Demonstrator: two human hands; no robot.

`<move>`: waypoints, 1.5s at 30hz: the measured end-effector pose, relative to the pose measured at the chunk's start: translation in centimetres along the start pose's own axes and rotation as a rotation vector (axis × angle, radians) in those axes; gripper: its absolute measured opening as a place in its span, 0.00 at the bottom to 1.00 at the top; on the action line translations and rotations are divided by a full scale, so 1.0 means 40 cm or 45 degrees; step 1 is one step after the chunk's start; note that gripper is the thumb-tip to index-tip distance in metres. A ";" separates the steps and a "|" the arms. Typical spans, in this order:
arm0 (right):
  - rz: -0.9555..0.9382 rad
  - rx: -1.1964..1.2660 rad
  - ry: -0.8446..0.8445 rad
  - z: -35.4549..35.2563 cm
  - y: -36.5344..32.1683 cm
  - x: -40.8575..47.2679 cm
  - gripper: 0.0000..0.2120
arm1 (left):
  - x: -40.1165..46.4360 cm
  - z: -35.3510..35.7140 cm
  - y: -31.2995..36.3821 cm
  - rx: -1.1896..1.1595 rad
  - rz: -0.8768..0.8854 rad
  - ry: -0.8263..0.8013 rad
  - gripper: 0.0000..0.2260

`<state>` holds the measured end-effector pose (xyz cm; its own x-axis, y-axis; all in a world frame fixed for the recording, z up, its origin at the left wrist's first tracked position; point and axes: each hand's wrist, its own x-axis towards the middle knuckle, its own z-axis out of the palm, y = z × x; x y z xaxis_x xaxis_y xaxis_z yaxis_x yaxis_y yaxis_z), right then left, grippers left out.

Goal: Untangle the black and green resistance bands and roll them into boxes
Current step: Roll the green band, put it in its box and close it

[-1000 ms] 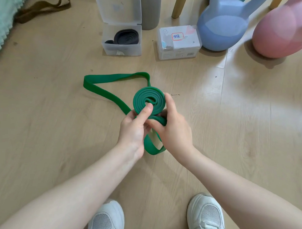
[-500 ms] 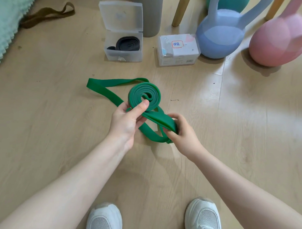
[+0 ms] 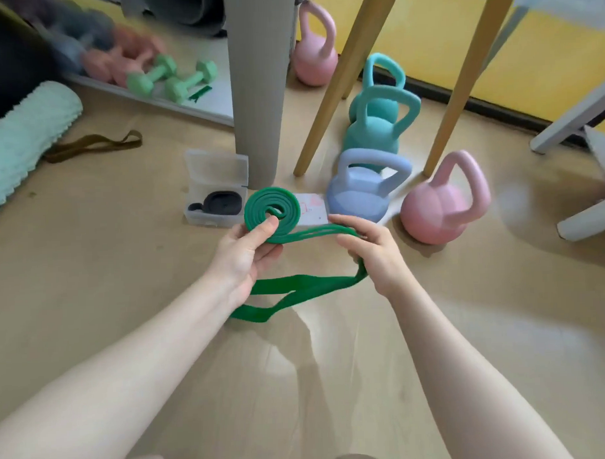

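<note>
A green resistance band (image 3: 272, 209) is partly wound into a flat coil, held up above the floor. My left hand (image 3: 245, 253) pinches the coil's lower edge with the thumb on its face. My right hand (image 3: 370, 251) grips the loose double strand that runs right from the coil; the rest of the band loops down under both hands. The black band (image 3: 221, 204) lies rolled inside an open clear box (image 3: 213, 198) on the floor behind. A closed white box (image 3: 311, 213) with a label stands just right of it, partly hidden by the coil.
Blue (image 3: 361, 193), pink (image 3: 444, 203) and teal (image 3: 376, 123) kettlebells stand at the back right among wooden chair legs (image 3: 344, 80). An upright grey rolled mat (image 3: 258, 93) stands behind the boxes. A mint foam roller (image 3: 20, 143) and a brown band (image 3: 92, 145) lie at the left.
Both hands have lifted the coil off the floor. My right hand slid rightward along the loose strand, pulling it taut. The view has tilted up, showing more of the room.
</note>
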<state>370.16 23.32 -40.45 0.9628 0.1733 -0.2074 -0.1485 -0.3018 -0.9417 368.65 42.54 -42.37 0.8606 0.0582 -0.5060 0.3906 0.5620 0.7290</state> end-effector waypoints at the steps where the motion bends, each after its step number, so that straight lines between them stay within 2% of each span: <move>1: -0.021 -0.034 -0.003 -0.023 -0.053 0.013 0.13 | 0.002 0.021 0.028 -0.051 0.012 -0.015 0.04; 5: 0.113 -0.347 -0.321 -0.090 -0.233 0.058 0.06 | 0.005 0.044 0.096 -0.123 0.026 -0.044 0.02; 8: 0.076 -0.681 -0.315 -0.046 -0.229 0.105 0.08 | 0.015 -0.002 0.079 0.019 0.012 -0.024 0.02; 11: -0.039 -0.849 -0.351 0.050 -0.104 0.137 0.10 | 0.030 -0.088 0.034 0.168 -0.027 0.101 0.03; 14: 0.032 -0.843 -0.477 0.139 0.064 0.131 0.11 | 0.043 -0.178 -0.011 0.189 -0.082 0.241 0.03; 16: 0.015 -0.878 -0.450 0.190 0.157 0.133 0.12 | 0.060 -0.230 -0.045 0.283 -0.087 0.256 0.07; 20: -0.113 -1.243 -0.440 0.269 0.280 0.144 0.16 | 0.097 -0.317 -0.107 0.379 -0.150 0.281 0.18; 22: -0.136 -1.380 -0.439 0.298 0.336 0.140 0.17 | 0.119 -0.344 -0.135 0.386 -0.163 0.311 0.18; 25: -0.181 -1.375 -0.322 0.329 0.398 0.131 0.18 | 0.147 -0.353 -0.185 0.429 -0.168 0.305 0.18; 29: -0.413 -1.159 -0.203 0.367 0.435 0.093 0.25 | 0.170 -0.355 -0.246 0.418 -0.128 0.277 0.19; 32: -0.312 -1.102 -0.131 0.401 0.462 0.060 0.35 | 0.164 -0.356 -0.276 0.401 -0.134 0.273 0.18; 37: -0.352 -1.283 -0.199 0.396 0.491 0.019 0.30 | 0.132 -0.363 -0.297 0.484 -0.123 0.274 0.15; 42: -0.681 -1.437 -0.081 0.356 0.503 -0.005 0.23 | 0.112 -0.367 -0.300 0.616 -0.161 0.194 0.19; 44: -0.694 -1.432 -0.097 0.342 0.494 -0.015 0.24 | 0.101 -0.367 -0.295 0.662 -0.158 0.140 0.20; 45: -0.624 -1.425 -0.150 0.333 0.482 -0.019 0.27 | 0.095 -0.368 -0.294 0.698 -0.154 0.103 0.20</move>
<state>363.57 29.88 -61.96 0.8274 0.5610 0.0272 0.5550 -0.8093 -0.1922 362.53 48.30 -59.65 0.7795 0.0953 -0.6191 0.6164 0.0591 0.7852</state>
